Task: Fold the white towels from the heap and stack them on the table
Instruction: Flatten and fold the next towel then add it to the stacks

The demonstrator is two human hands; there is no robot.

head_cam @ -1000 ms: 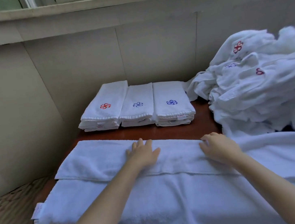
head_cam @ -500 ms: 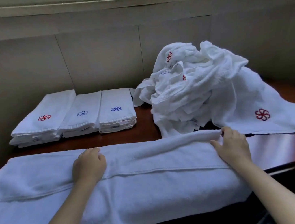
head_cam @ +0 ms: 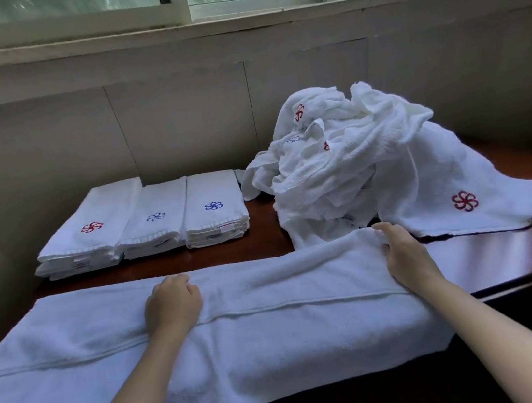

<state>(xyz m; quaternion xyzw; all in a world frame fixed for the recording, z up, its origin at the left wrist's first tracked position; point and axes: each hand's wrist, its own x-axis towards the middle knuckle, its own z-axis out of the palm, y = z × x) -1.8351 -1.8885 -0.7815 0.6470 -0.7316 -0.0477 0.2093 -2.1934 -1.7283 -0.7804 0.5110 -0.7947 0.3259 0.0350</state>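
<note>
A long white towel (head_cam: 277,343) lies lengthwise along the near edge of the dark wooden table (head_cam: 511,255), folded over once with its front hanging off the edge. My left hand (head_cam: 172,305) rests on its far fold near the middle, fingers curled into the cloth. My right hand (head_cam: 401,252) pinches the towel's far right corner, which is raised a little. A heap of crumpled white towels (head_cam: 349,169) with red and blue flower marks sits at the back right. Three stacks of folded towels (head_cam: 144,221) stand side by side at the back left.
A beige panelled wall (head_cam: 178,121) with a window sill runs right behind the table. One towel of the heap spreads flat to the right (head_cam: 463,201), close behind my right hand. Bare wood shows between the stacks and the long towel.
My view has swung right and up, showing the whole heap. My left hand's fingers went from flat to curled, and my right hand moved out to the towel's right corner and took hold of it.
</note>
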